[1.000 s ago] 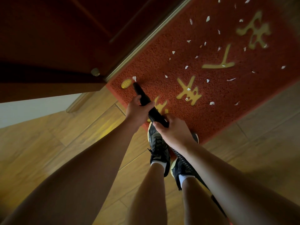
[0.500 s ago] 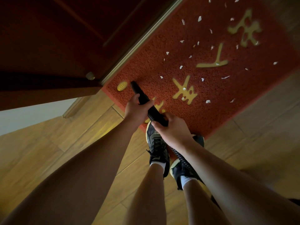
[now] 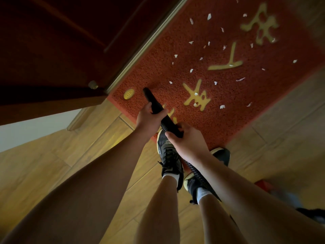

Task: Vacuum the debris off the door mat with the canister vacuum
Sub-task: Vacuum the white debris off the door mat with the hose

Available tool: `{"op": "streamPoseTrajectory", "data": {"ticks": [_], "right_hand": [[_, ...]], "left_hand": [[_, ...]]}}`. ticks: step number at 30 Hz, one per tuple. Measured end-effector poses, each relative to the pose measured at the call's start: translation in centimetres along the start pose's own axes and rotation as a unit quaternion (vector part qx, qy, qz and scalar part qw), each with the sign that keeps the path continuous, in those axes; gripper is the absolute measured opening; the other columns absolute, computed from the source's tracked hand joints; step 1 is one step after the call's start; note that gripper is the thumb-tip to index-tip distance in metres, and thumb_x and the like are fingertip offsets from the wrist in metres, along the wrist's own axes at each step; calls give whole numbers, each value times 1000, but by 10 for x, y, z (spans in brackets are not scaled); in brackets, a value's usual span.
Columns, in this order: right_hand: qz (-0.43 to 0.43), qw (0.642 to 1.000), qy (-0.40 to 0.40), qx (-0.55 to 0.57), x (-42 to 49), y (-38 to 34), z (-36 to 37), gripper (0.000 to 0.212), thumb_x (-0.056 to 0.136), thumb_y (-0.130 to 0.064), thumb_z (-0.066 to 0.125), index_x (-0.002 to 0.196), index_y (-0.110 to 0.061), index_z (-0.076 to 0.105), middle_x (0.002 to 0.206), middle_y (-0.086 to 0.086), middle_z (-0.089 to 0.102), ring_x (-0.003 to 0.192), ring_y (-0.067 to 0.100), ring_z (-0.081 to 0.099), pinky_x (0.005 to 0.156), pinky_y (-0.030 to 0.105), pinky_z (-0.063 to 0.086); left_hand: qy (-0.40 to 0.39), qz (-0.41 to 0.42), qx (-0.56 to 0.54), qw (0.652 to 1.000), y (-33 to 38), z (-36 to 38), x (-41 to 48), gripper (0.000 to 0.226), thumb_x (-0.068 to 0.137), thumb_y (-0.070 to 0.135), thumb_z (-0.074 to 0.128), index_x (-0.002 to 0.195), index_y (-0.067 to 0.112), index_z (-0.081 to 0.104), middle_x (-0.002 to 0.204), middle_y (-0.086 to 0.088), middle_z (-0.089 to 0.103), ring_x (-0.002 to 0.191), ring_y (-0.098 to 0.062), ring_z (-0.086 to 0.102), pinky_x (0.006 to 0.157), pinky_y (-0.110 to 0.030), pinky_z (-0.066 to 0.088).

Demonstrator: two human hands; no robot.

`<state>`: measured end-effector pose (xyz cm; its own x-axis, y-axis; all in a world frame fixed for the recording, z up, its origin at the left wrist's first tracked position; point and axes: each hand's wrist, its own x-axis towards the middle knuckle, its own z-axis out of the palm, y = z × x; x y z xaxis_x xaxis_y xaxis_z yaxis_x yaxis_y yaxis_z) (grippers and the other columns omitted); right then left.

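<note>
Wood plank floor [image 3: 52, 164], warm tone, dim light. Dark red door [image 3: 52, 41] at upper left, with a metal threshold strip [image 3: 140, 50] along its bottom edge. Red mat [image 3: 228, 120] lies against the strip. It has a coarse looped pile and yellow characters set into it.

Person stands at the mat's near edge. Left shoe [image 3: 168, 155] has its toe on the mat and right shoe [image 3: 191, 187] is on the floor just behind it.

Black hose [image 3: 195, 170], ribbed, runs back under the right forearm and past the right leg. Black wand [image 3: 153, 101] points at the mat's near left corner. Its tip is low over the pile, but contact cannot be told.

Left hand [image 3: 147, 120] is forward on the wand, fingers wrapped round it. Right hand [image 3: 188, 143] is behind, fingers curled round the hose joint.

White scraps [image 3: 222, 106] lie scattered over the middle and far mat, well apart from the tip. Yellow oval [image 3: 128, 93] is just beside the tip.
</note>
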<state>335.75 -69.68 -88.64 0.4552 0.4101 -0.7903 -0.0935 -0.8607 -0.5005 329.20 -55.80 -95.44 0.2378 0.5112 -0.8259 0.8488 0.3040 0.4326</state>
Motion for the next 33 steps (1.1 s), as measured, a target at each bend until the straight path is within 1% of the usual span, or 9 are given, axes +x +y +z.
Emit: {"op": "streamPoseTrajectory", "data": {"ticks": [4,7,10,14,19,26,29,32,33], "right_hand": [[12,1000,18,18,-4,10,-10,29,92,-46,65,107,-20,64,80,-2,70,68,16,67,60,34,52],[14,999,27,29,-4,18,-16,33,92,-47,64,107,-19,66,80,0,71,69,21,68,64,40,56],[25,998,38,40,-4,25,-21,33,92,-48,65,106,-18,66,79,-2,70,68,19,67,65,40,57],[31,997,53,44,-6,31,-28,36,92,-48,65,111,-18,65,81,-5,69,68,13,65,63,36,55],[36,996,57,52,-8,38,-34,37,92,-48,65,114,-18,64,84,-3,69,70,17,65,64,37,55],[40,996,56,65,-15,48,-41,34,93,-47,65,112,-19,63,74,-3,68,61,15,64,55,34,52],[47,995,60,70,-17,52,-43,36,92,-48,66,113,-18,63,78,-3,69,62,15,64,54,30,49],[51,994,63,72,-19,55,-45,36,92,-48,66,113,-18,63,82,-3,69,67,17,66,60,35,54],[51,994,64,71,-20,56,-46,36,92,-48,66,113,-18,63,82,-3,69,67,17,66,61,36,56]], "left_hand": [[-20,17,9,1000,4,16,-3,79,62,63,74,131,25,63,113,1,71,103,-20,69,89,-44,58],[-35,28,21,999,6,25,-1,47,74,55,76,113,30,66,99,1,71,85,-23,67,66,-35,52],[-46,37,44,997,9,35,2,53,81,51,75,125,23,65,99,-10,72,75,-34,67,52,-26,40],[-51,48,59,996,14,47,4,61,82,50,76,134,21,62,109,-7,74,84,-20,68,61,-26,45],[-59,51,89,993,20,55,0,40,91,42,72,125,21,66,102,-2,70,84,-14,65,57,-26,40],[-76,41,70,994,19,69,-4,56,82,48,75,130,21,64,114,-11,72,101,-28,70,75,-34,53],[-80,45,80,993,19,74,-5,53,88,44,75,133,20,62,116,-14,71,106,-32,69,72,-32,48],[-80,44,77,993,18,79,-6,56,89,44,74,136,17,60,119,-19,70,110,-37,67,73,-38,52],[-80,44,76,993,19,80,-7,54,90,43,74,135,16,61,118,-18,70,109,-36,68,68,-35,50]]}}
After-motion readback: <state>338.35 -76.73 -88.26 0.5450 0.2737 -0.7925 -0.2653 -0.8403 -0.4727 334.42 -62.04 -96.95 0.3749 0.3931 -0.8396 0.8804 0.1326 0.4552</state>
